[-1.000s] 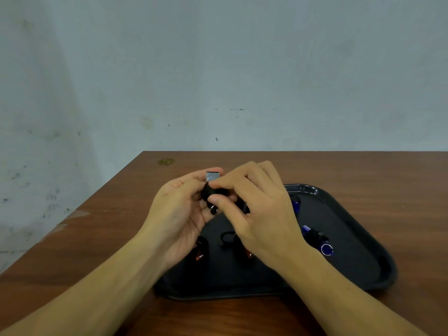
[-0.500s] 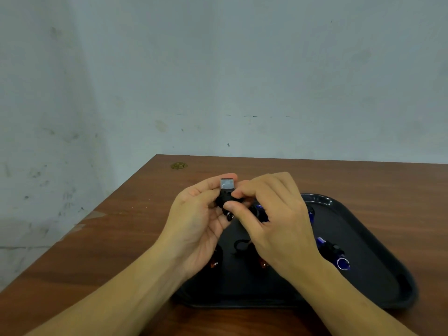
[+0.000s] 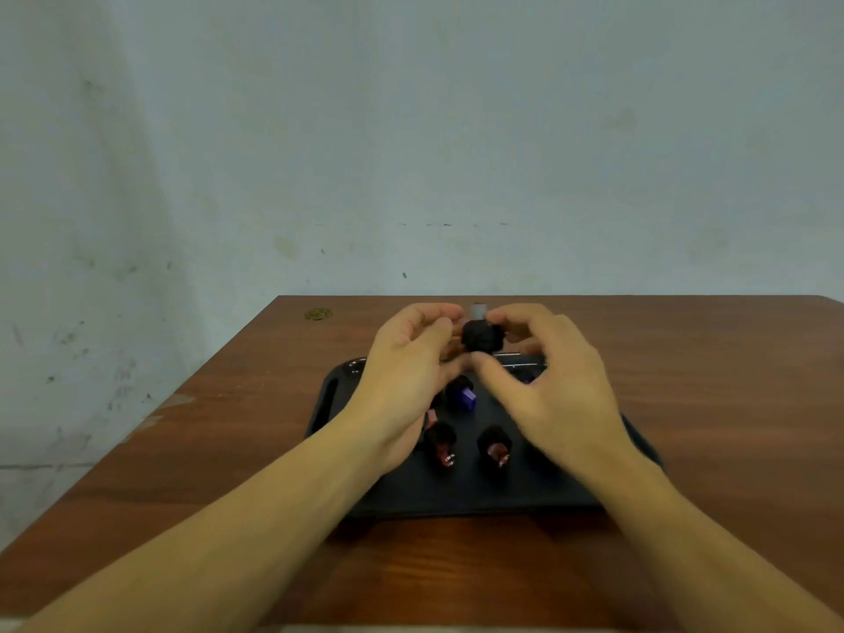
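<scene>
Above the far end of a black tray [image 3: 411, 491] I hold a small black knob-like part [image 3: 480, 336] with a grey stub on top. My left hand [image 3: 404, 381] pinches it from the left with curled fingers. My right hand [image 3: 548, 390] pinches it from the right, thumb under it and forefinger at its top. The picture is blurred, so the exact finger contact is hard to make out.
On the tray lie two black-and-red parts [image 3: 442, 443] [image 3: 495, 445] and a black part with a blue end [image 3: 463, 395]. The tray sits on a brown wooden table [image 3: 228, 450] against a pale wall. A small brass disc [image 3: 318, 314] lies near the table's far left corner.
Both hands have lifted the black part away from me, toward the tray's far end. The camera has tilted, so the tray now appears more centred and the parts on it show.
</scene>
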Demonstrator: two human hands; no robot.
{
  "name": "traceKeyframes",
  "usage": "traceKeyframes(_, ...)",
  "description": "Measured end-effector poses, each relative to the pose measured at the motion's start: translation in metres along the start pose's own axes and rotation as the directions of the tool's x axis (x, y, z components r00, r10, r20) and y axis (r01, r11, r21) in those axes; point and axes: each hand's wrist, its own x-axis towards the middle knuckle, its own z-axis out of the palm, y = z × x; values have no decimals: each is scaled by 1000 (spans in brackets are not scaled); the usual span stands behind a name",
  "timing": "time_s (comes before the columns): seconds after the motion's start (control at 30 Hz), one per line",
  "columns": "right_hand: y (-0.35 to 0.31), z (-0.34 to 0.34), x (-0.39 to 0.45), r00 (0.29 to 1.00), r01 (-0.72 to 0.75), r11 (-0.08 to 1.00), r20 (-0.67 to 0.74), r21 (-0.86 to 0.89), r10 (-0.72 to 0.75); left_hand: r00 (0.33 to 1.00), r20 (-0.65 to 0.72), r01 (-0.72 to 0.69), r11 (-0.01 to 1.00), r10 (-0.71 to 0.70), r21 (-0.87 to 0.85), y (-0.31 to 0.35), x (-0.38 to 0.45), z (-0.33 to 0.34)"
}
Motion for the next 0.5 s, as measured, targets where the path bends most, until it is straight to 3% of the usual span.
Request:
traceKeyframes(0.07,18,-21,0,984,-179,982,20,67,178,999,-30,-22,995,25,93,-1,0,0)
traceKeyframes(0.17,53,-48,-4,948,-307,951,77,-37,309,991,-92,-71,963,97,259,-3,3,-16)
traceKeyframes(0.3,99,-61,-21,901,-323,917,220,-235,374,972,-141,-61,786,186,615,-13,10,-47)
traceKeyframes(0.5,117,-48,-24,868,-265,896,317,-356,383,968,-107,-46,575,229,817,-27,19,-87)
